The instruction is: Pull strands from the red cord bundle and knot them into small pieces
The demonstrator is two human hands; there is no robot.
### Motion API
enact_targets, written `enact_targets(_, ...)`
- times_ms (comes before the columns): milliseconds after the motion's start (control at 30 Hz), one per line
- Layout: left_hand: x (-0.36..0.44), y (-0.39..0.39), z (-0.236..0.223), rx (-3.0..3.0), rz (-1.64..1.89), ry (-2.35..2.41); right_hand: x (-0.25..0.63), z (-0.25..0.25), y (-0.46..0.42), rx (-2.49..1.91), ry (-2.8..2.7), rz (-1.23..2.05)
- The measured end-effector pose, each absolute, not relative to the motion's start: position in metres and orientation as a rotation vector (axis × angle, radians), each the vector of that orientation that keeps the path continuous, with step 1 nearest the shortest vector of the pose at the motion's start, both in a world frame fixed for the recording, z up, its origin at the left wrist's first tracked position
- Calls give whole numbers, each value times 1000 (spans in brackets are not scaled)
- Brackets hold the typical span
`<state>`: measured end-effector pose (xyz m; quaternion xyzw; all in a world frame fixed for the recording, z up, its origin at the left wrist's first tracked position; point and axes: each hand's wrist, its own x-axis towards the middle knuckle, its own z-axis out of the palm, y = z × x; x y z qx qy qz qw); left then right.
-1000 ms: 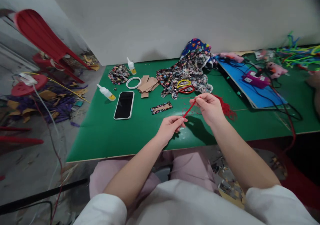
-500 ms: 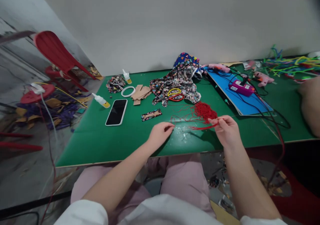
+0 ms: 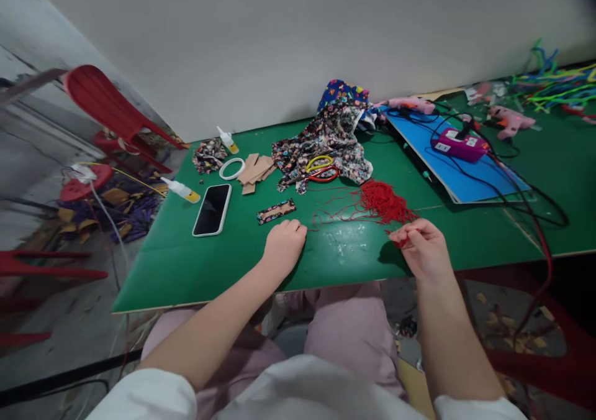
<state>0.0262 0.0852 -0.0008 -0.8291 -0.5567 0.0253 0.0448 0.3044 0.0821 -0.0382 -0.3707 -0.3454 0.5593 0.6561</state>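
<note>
A second earlier, both hands had stretched a red bunch (image 3: pixel 399 238) between them; now the right hand (image 3: pixel 426 249) had it alone, and the left hand (image 3: pixel 285 245) lay well apart. Half a second earlier, long ends had trailed leftward from the right fingers; now the bunch was gathered short at their tips. The left fingers, which had shown a gap beside the thumb, had curled under.

The right hand was turned thumb side up, its fingers pointing left and pinched closed on the bunch. The left hand rested knuckles up on the surface (image 3: pixel 223 271), its back hiding the fingertips (how tightly they were closed, or on what, could not be told).

Just beyond the right fingers lay a red pile (image 3: pixel 384 201), close in their way and straggling toward the left ones. A floral strip (image 3: pixel 276 211) sat just beyond the left fingers. Farther out, between the two hands, were the scissors (image 3: pixel 324 173), against rumpled cloth (image 3: pixel 330 137). Left of the left fingers lay a phone (image 3: pixel 212 210); beyond them were card pieces (image 3: pixel 255 170) and a white ring (image 3: pixel 224 173). Beyond the right fingers and to their right, a purple socket (image 3: pixel 459 143) rested on a blue folder (image 3: pixel 479 181).
</note>
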Motion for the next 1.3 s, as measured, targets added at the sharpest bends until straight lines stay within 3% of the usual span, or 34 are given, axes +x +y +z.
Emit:
enact_targets(200,20,101,7,-2668,-137,-1887,303,-37,80,-863,-794,1236)
enact_targets(400,3,112,36,-2727,-1195,-2853,304,-40,80,-900,-796,1214)
enact_targets(500,2,108,48,-2563,-1594,-3040,299,-40,81,-993,-818,1148)
enact_targets(633,6,102,62,-2612,-1700,-2964,279,-28,81,-1148,-1068,1070)
enact_targets(967,18,97,96,-2951,-1865,-2657,207,40,107,-771,-1585,1324)
enact_targets(1300,25,91,95,-2770,-2571,-2547,189,41,104,-671,-1252,1634)
